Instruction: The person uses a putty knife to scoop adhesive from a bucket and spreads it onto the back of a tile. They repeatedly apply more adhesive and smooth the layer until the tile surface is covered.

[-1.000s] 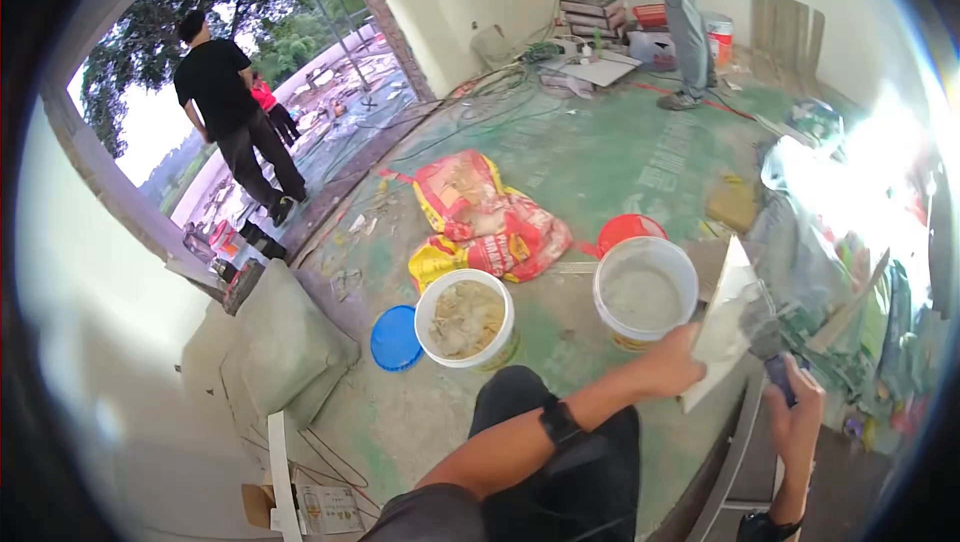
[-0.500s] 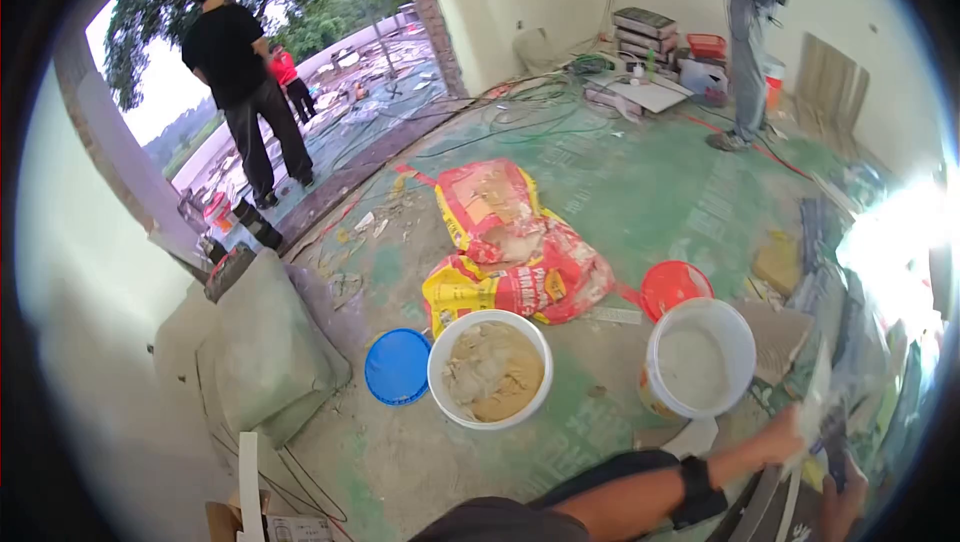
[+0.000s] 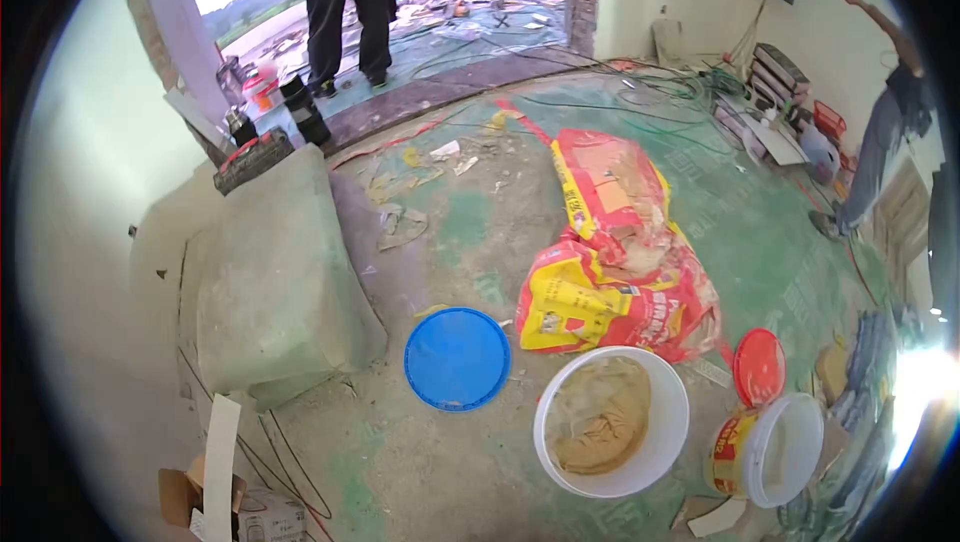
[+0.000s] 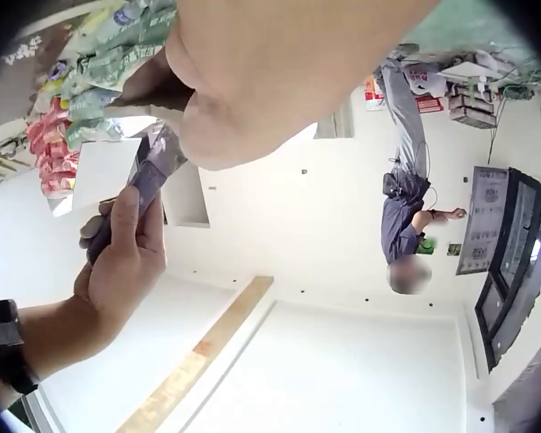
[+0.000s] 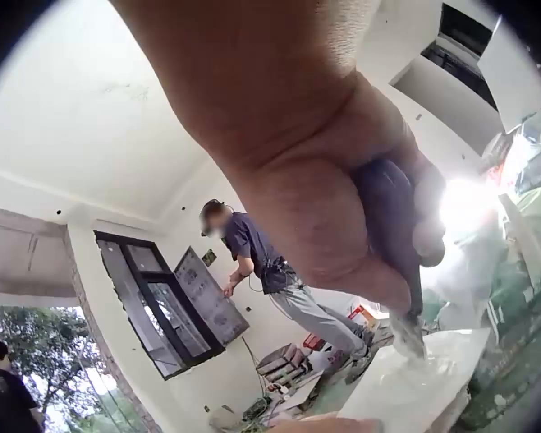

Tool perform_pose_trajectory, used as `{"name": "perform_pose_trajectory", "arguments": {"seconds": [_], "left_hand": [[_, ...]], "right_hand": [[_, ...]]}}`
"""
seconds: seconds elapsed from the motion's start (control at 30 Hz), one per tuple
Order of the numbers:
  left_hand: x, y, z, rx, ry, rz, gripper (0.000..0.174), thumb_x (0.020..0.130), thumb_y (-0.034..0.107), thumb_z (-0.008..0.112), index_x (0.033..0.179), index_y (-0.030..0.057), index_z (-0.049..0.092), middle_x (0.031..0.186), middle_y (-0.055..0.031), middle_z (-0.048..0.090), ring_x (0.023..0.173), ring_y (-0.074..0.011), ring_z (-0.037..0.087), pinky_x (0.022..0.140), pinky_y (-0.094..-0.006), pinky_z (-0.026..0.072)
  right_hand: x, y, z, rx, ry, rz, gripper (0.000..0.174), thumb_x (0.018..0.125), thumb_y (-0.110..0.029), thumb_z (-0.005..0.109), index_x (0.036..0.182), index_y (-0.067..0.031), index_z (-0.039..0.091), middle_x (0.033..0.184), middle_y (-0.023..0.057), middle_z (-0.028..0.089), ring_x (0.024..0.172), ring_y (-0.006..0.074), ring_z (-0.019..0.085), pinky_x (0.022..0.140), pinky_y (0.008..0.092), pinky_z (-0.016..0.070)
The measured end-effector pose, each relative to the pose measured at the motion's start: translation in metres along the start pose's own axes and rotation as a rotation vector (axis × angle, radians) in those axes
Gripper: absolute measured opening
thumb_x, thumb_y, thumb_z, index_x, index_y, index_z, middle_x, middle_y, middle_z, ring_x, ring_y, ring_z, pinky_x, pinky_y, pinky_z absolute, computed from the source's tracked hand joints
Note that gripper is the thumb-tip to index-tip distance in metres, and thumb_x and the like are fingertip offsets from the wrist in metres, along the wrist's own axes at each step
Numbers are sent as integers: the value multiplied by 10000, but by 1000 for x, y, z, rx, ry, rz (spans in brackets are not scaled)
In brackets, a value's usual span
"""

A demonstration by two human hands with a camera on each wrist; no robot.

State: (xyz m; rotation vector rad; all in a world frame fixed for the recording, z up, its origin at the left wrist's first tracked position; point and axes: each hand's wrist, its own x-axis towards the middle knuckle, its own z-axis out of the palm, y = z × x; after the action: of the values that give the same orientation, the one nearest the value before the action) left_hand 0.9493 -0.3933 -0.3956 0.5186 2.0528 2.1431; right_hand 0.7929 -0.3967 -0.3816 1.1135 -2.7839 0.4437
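Neither hand shows in the head view. In the right wrist view my right hand grips a trowel by its dark handle. Its grey, smeared blade lies against the face of a white tile, where wet whitish paste shows. My left hand holds that tile by its near edge, with most of the fingers hidden. From the left wrist, my left hand fills the top, and the right hand appears below it around the trowel handle.
A bucket of tan paste and a tipped-looking second bucket stand on the floor, near a blue lid, a red lid and a red-yellow bag. A covered bulky block is at left. Two people stand farther off.
The head view has swung left, so both hands, the tile and the trowel have gone out at its right edge. The person at right now has an arm raised.
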Motion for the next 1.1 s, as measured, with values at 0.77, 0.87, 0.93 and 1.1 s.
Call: {"name": "perform_pose_trajectory", "arguments": {"seconds": [0.77,0.87,0.93,1.1], "left_hand": [[-22,67,-121,-721,-647,-339,417,826,25,671,1230,-67,622,1126,-139,717,976,-193,687,872,-337,534],[-20,67,-115,-605,-622,-309,409,843,10,681,1243,-55,627,1142,-116,718,977,-185,688,872,-333,540],[-20,70,-113,-491,-668,-277,422,855,1,684,1266,-61,612,1162,-126,710,988,-183,684,882,-330,541],[-27,78,-115,-529,-765,-384,476,860,-23,679,1317,-97,567,1221,-162,694,1039,-214,695,929,-333,539]], "right_hand": [[-187,-275,-209,-519,128,1167,476,801,-147,767,1247,6,703,996,248,708,895,438,666,781,487,516],[-197,-284,-207,-457,117,1162,467,803,-160,762,1239,2,711,972,239,711,900,430,678,786,494,522],[-208,-280,-197,-431,196,1019,433,813,-167,751,1215,-9,726,943,227,716,891,415,686,787,497,528],[-230,-265,-190,-449,216,1244,408,819,-138,752,1208,-15,725,952,229,720,894,412,686,799,495,530]]}}
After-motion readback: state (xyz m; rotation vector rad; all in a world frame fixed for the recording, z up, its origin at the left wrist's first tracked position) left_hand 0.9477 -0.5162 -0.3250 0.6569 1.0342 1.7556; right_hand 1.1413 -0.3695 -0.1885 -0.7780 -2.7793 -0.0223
